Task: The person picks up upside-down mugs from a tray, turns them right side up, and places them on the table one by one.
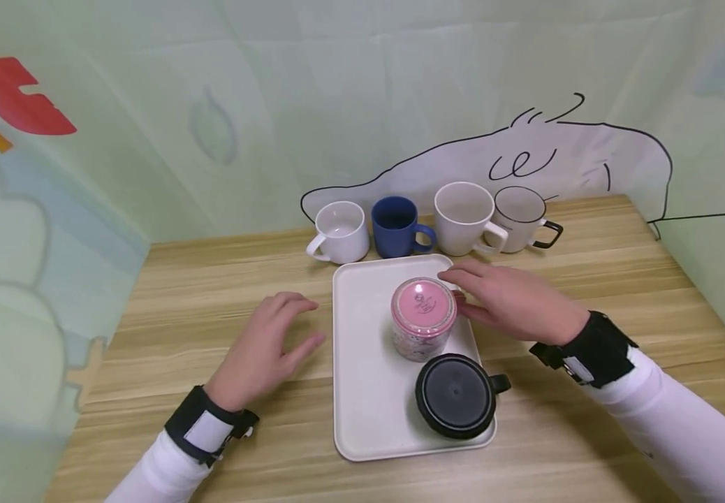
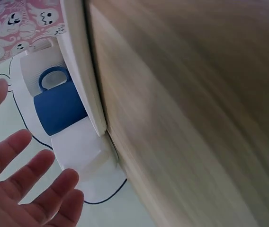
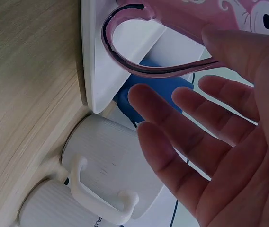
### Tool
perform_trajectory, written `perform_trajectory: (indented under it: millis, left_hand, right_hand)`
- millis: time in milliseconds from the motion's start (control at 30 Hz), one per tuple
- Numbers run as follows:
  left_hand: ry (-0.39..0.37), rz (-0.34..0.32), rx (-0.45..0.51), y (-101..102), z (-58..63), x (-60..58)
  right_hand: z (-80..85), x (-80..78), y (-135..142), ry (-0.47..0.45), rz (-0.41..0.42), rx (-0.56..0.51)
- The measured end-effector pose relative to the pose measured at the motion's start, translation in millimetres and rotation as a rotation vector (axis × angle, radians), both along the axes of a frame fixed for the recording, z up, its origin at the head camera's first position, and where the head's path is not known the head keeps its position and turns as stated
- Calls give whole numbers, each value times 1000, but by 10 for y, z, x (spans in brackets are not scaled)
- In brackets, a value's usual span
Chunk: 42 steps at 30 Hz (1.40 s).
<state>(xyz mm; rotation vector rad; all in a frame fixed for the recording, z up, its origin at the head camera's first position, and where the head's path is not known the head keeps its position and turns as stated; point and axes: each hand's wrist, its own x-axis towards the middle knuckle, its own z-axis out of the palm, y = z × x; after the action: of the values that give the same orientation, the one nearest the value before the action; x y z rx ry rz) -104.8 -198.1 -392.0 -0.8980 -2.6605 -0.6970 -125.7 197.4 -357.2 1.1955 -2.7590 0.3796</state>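
A pink mug point(image 1: 423, 318) with a ghost pattern stands upside down on a white tray point(image 1: 365, 363). My right hand point(image 1: 516, 300) is at its right side, by the handle point(image 3: 165, 71). In the right wrist view the thumb overlaps the mug and the other fingers are loosely extended beneath the handle, not wrapped round it; whether the thumb touches cannot be told. A black mug point(image 1: 457, 396), also bottom up, sits at the tray's near right corner, its handle over the edge. Left of the tray my left hand point(image 1: 262, 349) hovers with fingers spread, holding nothing.
Along the back of the wooden table point(image 1: 211, 293) several upright mugs form a row: a white mug point(image 1: 346, 241), a blue mug point(image 1: 392, 234), a larger white mug point(image 1: 457, 227) and a dark-rimmed mug point(image 1: 516, 227). Behind them hangs a printed cloth point(image 1: 337, 91).
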Motion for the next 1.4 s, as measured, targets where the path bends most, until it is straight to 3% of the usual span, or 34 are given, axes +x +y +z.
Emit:
perform_trajectory:
  millis: [333, 733, 1067, 1400]
  left_hand:
    - [53, 24, -135, -129, -21, 139]
    - [35, 70, -188, -213, -106, 249]
    - [38, 85, -210, -230, -164, 300]
    - [-22, 99, -206, -222, -172, 343]
  right_hand:
    - [-22, -50, -36, -57, 8, 3]
    - [-65, -70, -45, -146, 17, -76]
    - [-138, -72, -32, -101, 32, -110]
    - [-202, -85, -15, -70, 30, -172]
